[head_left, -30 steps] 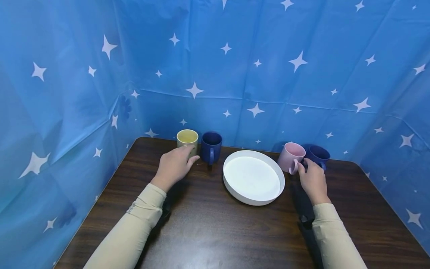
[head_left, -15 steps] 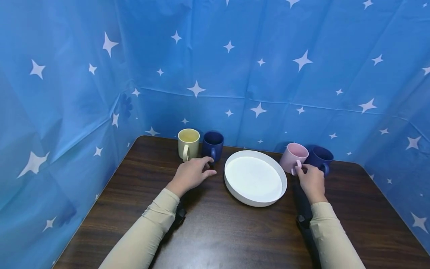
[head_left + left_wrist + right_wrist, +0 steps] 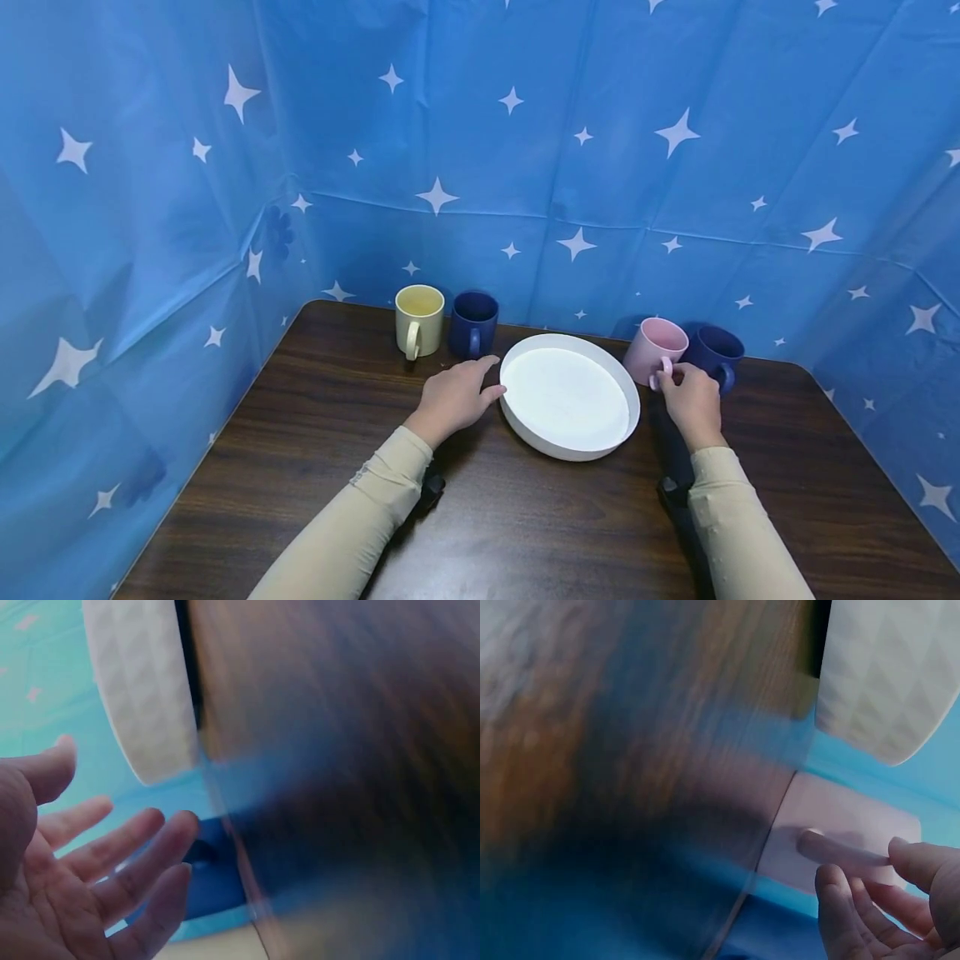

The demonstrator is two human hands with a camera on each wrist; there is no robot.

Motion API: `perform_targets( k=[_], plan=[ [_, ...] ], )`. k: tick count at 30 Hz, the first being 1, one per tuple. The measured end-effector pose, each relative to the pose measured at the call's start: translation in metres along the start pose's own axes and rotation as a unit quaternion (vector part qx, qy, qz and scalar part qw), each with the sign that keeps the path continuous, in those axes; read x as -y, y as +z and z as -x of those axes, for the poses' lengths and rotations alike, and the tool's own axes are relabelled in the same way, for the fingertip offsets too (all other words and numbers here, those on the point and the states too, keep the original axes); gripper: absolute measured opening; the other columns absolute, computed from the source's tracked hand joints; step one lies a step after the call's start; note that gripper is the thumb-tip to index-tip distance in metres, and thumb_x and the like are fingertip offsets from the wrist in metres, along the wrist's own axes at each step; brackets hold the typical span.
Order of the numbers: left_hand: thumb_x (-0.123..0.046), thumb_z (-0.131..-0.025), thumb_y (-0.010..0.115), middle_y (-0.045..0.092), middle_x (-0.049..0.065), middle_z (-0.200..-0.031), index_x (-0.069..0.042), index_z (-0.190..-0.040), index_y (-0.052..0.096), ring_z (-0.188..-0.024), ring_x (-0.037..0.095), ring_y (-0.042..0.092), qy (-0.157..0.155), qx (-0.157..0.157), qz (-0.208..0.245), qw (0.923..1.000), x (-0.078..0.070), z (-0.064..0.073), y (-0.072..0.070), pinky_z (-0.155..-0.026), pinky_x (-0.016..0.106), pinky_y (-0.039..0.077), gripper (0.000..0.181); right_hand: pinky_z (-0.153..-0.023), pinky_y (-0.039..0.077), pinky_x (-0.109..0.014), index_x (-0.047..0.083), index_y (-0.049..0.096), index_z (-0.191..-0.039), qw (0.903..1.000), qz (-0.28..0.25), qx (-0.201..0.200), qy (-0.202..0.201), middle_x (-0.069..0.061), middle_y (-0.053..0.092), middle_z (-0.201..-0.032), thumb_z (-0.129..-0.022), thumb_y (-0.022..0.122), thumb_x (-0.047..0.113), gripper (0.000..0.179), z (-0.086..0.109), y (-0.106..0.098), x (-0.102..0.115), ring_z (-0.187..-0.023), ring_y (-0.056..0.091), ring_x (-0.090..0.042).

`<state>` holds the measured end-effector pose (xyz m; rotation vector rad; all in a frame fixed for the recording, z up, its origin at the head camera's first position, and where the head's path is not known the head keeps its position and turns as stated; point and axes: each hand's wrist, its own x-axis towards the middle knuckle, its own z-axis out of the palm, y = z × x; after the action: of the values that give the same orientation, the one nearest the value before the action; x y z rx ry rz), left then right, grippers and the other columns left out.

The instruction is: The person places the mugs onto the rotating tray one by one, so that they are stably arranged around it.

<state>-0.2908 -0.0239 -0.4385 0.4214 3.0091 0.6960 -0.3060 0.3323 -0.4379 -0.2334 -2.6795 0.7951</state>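
Note:
My left hand point(image 3: 454, 402) reaches toward the left rim of a round white dish point(image 3: 573, 402), its fingertips right at the edge. In the left wrist view its fingers are spread loosely with nothing between them, beside the dish's faceted wall point(image 3: 142, 682). To the right of the dish, my right hand point(image 3: 694, 405) pinches the handle of an upright pink mug point(image 3: 643, 357). The right wrist view has the thumb and fingers at the handle point(image 3: 844, 853). A dark blue mug point(image 3: 714, 352) stands close beside the pink one, its handle toward the right hand.
At the back left of the dark wooden table point(image 3: 525, 517) stand a yellow mug point(image 3: 429, 327) and another dark blue mug point(image 3: 474, 315), side by side. A blue curtain point(image 3: 480, 142) with white stars hangs behind the table and along its sides.
My left hand has moved right, away from the yellow mug and past the left blue mug, to the dish's edge. The right hand has settled onto the pink mug's handle; the mugs stand in place.

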Motion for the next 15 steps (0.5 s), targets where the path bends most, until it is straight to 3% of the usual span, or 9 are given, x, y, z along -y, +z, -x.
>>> perform_targets(
  k=[10, 15],
  plan=[
    [-0.046, -0.101, 0.059, 0.058, 0.008, -0.145, -0.018, -0.150, 0.050, -0.129, 0.029, 0.058, -0.011, 0.029, -0.013, 0.9994, -0.007, -0.005, 0.011, -0.095, 0.057, 0.051, 0.057, -0.065, 0.055, -0.041, -0.012, 0.066, -0.120, 0.9998, -0.014, 0.011, 0.001, -0.026, 0.069, -0.092, -0.102, 0.063, 0.017, 0.034, -0.002, 0.001, -0.002, -0.076, 0.061, -0.034],
    [-0.044, -0.101, 0.060, 0.059, 0.009, -0.143, -0.017, -0.149, 0.051, -0.128, 0.029, 0.059, -0.011, 0.026, -0.016, 0.9995, -0.007, -0.005, 0.011, -0.094, 0.056, 0.051, 0.056, -0.066, 0.055, -0.039, -0.012, 0.066, -0.118, 0.9995, -0.024, 0.018, 0.006, -0.025, 0.069, -0.092, -0.102, 0.062, 0.016, 0.033, -0.003, 0.001, -0.002, -0.078, 0.061, -0.033]
  ],
)
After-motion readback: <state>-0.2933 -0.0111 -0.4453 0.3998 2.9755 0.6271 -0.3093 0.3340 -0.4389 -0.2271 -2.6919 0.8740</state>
